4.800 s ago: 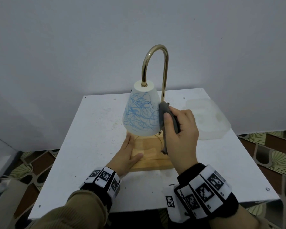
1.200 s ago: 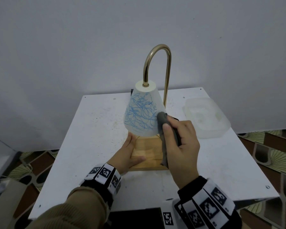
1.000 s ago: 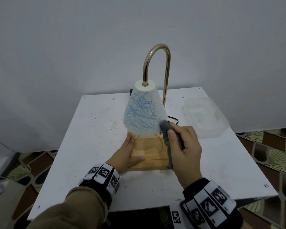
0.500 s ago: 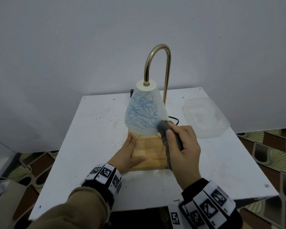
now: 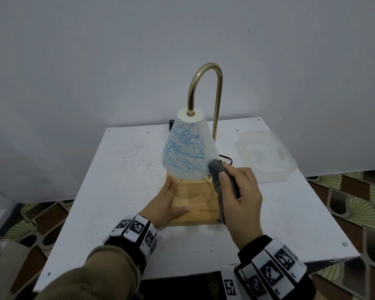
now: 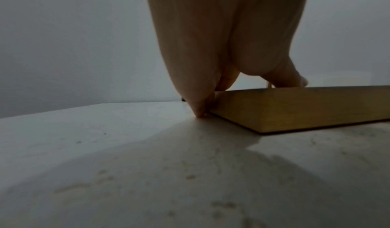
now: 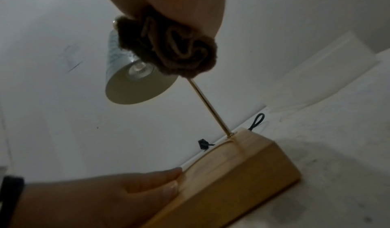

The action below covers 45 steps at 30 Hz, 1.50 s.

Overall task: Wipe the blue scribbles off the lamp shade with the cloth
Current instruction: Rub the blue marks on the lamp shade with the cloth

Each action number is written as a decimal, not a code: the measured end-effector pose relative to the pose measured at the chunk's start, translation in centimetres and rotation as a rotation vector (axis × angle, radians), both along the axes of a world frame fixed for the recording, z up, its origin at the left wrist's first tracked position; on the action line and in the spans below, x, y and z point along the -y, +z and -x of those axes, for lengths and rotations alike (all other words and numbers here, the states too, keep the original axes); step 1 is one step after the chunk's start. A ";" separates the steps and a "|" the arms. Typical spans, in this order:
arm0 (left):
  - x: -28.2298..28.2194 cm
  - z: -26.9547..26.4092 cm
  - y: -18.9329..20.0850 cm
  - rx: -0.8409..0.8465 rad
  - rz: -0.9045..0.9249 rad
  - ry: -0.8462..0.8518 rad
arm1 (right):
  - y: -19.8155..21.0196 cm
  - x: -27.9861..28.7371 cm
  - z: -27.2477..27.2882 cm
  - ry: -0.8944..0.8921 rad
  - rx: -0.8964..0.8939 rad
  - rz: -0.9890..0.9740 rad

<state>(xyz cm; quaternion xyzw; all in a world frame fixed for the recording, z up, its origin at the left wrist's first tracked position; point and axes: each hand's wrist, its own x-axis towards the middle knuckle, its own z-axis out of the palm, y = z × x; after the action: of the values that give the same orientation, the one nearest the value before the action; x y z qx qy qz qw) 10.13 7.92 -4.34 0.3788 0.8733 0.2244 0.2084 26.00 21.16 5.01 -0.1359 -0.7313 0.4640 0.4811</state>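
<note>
So compared with a few seconds back, the right hand (image 5: 239, 195) has dropped from mid-height on the lamp shade (image 5: 187, 151) to its lower right edge, and over the last second it has barely shifted. A strip down the shade's right side looks clean now, while the blue scribbles (image 5: 183, 151) cover the front just as thickly as before. The left hand (image 5: 166, 205) hasn't budged.

Right now the grey cloth (image 5: 218, 169) is bunched up in the right hand, fingers (image 5: 246, 178) and thumb curled round it. Its top end pokes out past the thumb tip and touches the shade near the bottom rim, just right of the scribbles. The rest hangs down from the palm over the wooden base (image 5: 195, 202). From the right wrist view the cloth is a crumpled wad sitting against the shade's outer wall, with the brass stem (image 7: 207, 104) right beside it.

The left hand lies flat, fingers straight, along the base's left side with the thumb on top, fingertips touching the white counter (image 5: 117, 180). A clear plastic tub (image 5: 266, 155) sits off to the right.
</note>
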 end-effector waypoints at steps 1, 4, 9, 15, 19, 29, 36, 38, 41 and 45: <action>0.1 0.0 0.2 0.004 0.012 -0.004 | -0.1 -0.3 0.1 -0.003 0.016 0.040; 0.6 -0.3 1.1 0.054 0.064 -0.023 | 0.6 -0.8 0.9 -0.009 0.037 0.138; 0.6 -0.9 2.1 0.084 0.054 -0.018 | 2.2 0.5 1.1 0.011 -0.057 0.086; 0.6 -0.8 2.6 0.114 0.097 -0.013 | 0.4 1.1 -0.1 0.020 -0.046 -0.056; 0.5 -1.0 3.1 0.130 0.095 -0.006 | 0.6 -0.2 0.6 -0.024 0.003 0.090; 0.4 -0.5 3.2 0.152 0.126 -0.025 | 0.8 1.2 -0.1 0.044 -0.042 -0.032; 0.7 -0.2 2.7 0.232 0.067 -0.009 | 2.0 0.7 0.2 0.036 -0.024 0.163; 0.8 -0.2 2.4 0.248 0.032 0.010 | 2.7 1.0 0.8 0.041 -0.049 0.173; 0.7 -0.2 2.2 0.224 0.006 0.013 | 3.0 1.6 1.3 0.042 -0.080 0.140; 0.7 -0.3 1.9 0.213 -0.016 0.019 | 2.1 2.4 0.6 0.095 -0.102 0.000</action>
<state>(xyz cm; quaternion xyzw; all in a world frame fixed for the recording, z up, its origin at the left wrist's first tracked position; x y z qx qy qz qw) 10.41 7.27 -2.45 0.3462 0.8479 0.2723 0.2950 25.44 18.76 7.13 -0.0775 -0.7115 0.4926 0.4951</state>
